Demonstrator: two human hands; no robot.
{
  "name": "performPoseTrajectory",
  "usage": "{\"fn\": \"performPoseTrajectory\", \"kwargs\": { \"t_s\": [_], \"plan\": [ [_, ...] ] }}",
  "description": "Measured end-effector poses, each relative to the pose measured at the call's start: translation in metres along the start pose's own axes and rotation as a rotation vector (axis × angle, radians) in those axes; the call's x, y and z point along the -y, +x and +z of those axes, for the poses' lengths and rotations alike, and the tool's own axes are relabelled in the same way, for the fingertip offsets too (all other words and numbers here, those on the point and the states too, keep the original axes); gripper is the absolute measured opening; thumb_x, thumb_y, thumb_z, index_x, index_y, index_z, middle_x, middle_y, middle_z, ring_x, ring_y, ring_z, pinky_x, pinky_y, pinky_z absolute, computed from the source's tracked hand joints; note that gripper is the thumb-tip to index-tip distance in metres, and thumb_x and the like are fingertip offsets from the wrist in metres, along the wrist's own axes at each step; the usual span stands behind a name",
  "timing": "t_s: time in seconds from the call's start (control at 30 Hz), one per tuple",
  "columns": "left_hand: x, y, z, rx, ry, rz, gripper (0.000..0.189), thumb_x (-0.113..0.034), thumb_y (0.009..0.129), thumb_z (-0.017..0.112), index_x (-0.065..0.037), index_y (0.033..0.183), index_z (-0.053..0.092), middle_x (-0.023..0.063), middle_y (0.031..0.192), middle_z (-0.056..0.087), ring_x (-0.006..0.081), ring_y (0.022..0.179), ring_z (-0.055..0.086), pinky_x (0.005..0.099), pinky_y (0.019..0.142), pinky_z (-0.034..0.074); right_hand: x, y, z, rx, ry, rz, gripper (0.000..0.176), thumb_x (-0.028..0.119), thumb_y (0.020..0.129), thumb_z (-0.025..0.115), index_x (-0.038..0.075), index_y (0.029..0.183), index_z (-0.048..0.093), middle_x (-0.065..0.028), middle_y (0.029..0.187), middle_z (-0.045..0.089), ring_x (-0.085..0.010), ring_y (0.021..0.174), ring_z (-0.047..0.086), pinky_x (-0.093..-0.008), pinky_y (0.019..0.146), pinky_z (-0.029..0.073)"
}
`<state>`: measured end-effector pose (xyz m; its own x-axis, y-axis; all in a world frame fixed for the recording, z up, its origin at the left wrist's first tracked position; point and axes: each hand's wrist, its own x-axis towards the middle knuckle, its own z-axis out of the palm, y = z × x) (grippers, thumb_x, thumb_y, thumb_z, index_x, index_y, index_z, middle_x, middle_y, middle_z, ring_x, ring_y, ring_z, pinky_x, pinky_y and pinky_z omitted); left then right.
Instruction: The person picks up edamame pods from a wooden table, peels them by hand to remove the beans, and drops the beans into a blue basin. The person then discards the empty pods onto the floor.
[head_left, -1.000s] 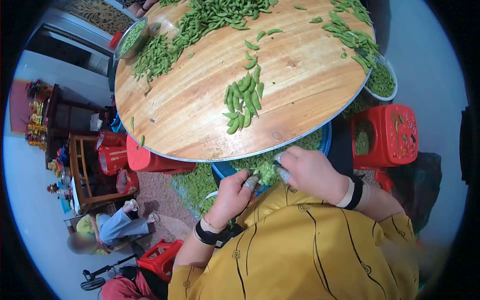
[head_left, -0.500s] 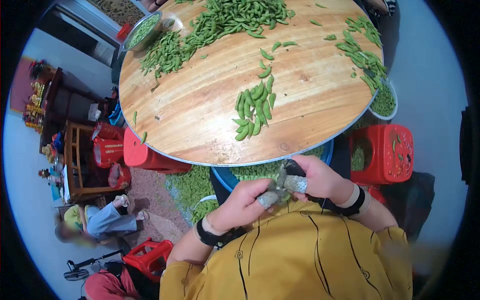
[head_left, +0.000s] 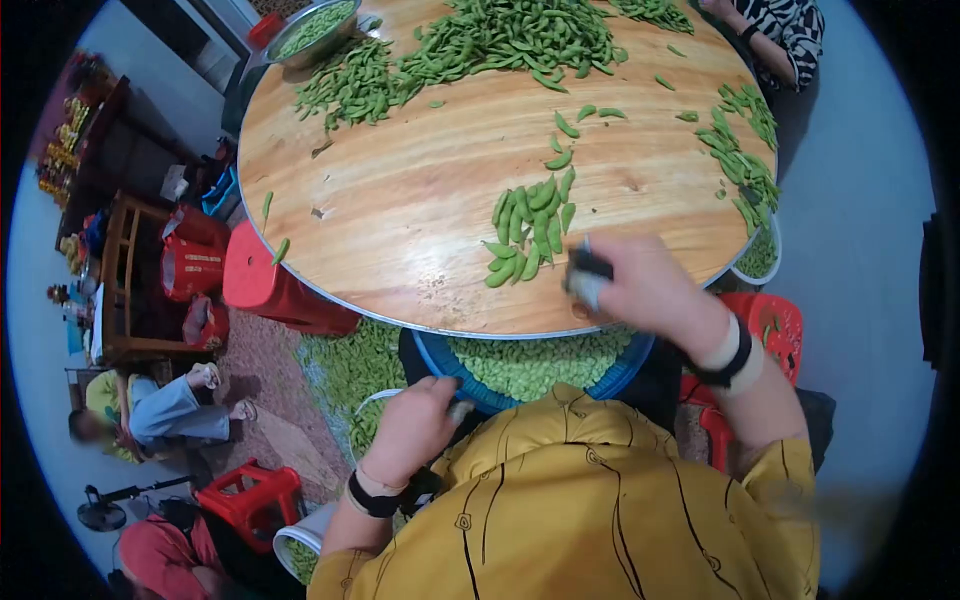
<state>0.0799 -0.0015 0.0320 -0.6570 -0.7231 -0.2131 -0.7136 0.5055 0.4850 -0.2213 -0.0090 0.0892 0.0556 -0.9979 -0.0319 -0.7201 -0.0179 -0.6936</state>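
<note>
My left hand [head_left: 408,428] is low at the left rim of a blue basin [head_left: 432,362], its fingers curled in and a grey wrap showing on the thumb. Whether it holds anything is hidden. Shelled green beans [head_left: 545,365] fill the basin, under the table's edge. Over the front of the round wooden table [head_left: 400,230], my right hand [head_left: 640,285] reaches left, blurred, with dark and silvery wraps on its fingertips. Just beyond those fingertips lies a small group of edamame pods [head_left: 530,225].
A large heap of pods [head_left: 515,40] covers the far side, beside a metal bowl of beans [head_left: 315,35]. More pods [head_left: 735,150] lie at right, above a white bowl [head_left: 760,255]. Red stools [head_left: 275,285] stand around. A person's patterned sleeve [head_left: 790,45] shows at top right.
My hands, earlier together over the basin, have parted. The right has moved up over the table towards the pods; the left has drawn back left and down. The camera view has shifted.
</note>
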Motion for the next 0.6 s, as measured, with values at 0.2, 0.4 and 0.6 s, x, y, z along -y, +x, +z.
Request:
{"fn": "performPoseTrajectory", "kwargs": {
  "t_s": [0.2,0.4,0.6],
  "plan": [
    [-0.028,0.026,-0.013,-0.124,-0.093,0.174,0.016,-0.014,0.080,0.063,-0.003,0.090,0.057,0.0154,0.077,0.055,0.0358,0.072,0.057,0.0428,0.061,0.047,-0.004,0.099,0.004,-0.169,-0.232,-0.053,0.022,0.019,0.073,0.066,0.000,0.083,0.061,-0.0213,0.078,0.063,-0.0390,0.077,0.061,-0.0444,0.070,0.048],
    [-0.029,0.037,-0.021,-0.194,-0.207,0.294,0.020,-0.009,0.078,0.061,-0.001,0.097,0.060,0.0174,0.082,0.058,0.0365,0.077,0.059,0.0394,0.065,0.049,-0.009,0.118,0.027,-0.147,-0.260,-0.046,0.024,0.014,0.070,0.068,-0.003,0.084,0.059,-0.0205,0.077,0.063,-0.0347,0.072,0.063,-0.0411,0.066,0.050],
    [-0.037,0.062,-0.021,-0.261,-0.525,0.213,0.025,-0.005,0.080,0.058,0.000,0.105,0.063,0.0192,0.087,0.063,0.0299,0.075,0.063,0.0335,0.067,0.050,-0.015,0.097,0.009,-0.125,0.555,0.370,0.011,0.004,0.078,0.064,-0.001,0.081,0.056,-0.0060,0.063,0.056,-0.0110,0.048,0.053,-0.0258,0.043,0.043]
  ]
}}
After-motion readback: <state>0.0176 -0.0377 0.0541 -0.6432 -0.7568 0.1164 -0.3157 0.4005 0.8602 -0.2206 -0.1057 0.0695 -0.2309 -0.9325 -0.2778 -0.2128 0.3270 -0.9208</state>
